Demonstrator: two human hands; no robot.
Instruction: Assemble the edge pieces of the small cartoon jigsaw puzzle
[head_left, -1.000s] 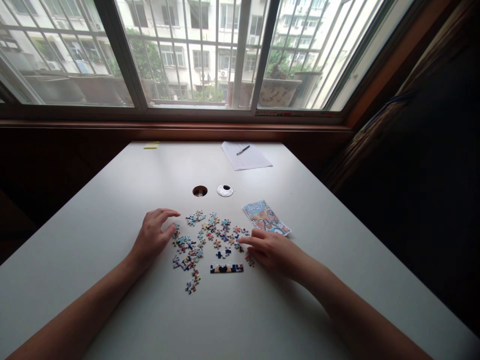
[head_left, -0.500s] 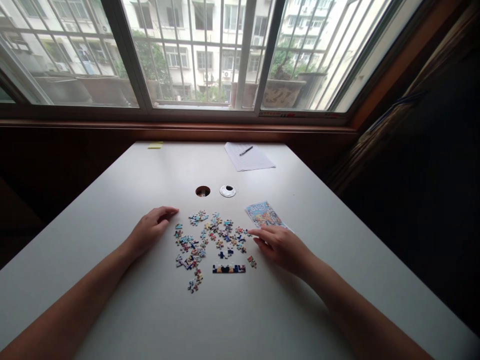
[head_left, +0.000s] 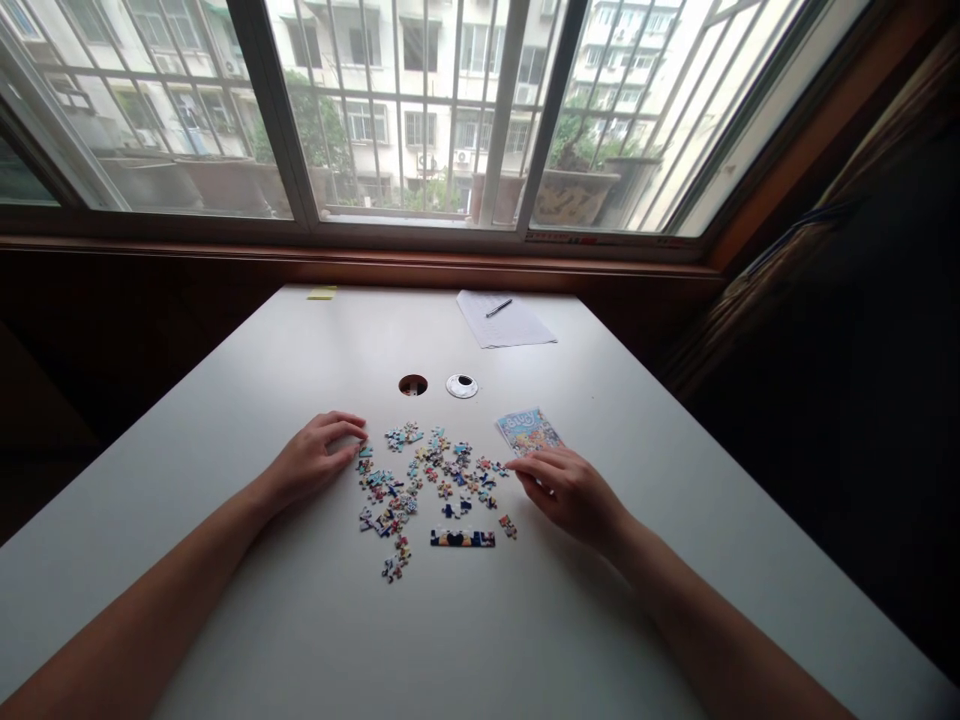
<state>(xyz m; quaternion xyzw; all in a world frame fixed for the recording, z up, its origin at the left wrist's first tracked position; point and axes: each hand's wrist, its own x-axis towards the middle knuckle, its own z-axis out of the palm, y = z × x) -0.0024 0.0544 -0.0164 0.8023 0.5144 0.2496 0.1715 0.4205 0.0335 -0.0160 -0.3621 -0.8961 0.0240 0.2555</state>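
Several loose jigsaw pieces lie scattered on the white table. A short joined strip of pieces lies just in front of them. My left hand rests palm down at the left edge of the scatter, fingers curved and apart, holding nothing. My right hand rests at the right edge, fingers stretched flat toward the pieces, partly covering a colourful picture card. One separate piece lies near my right hand.
Behind the pieces are a round cable hole and its white cap. A sheet of paper with a pen lies at the far edge, a yellow sticky note at far left. A dark curtain hangs right.
My right hand slid right and back from the middle of the pieces to the picture card. My left hand shifted slightly, its fingers curling. The camera drifted a little.
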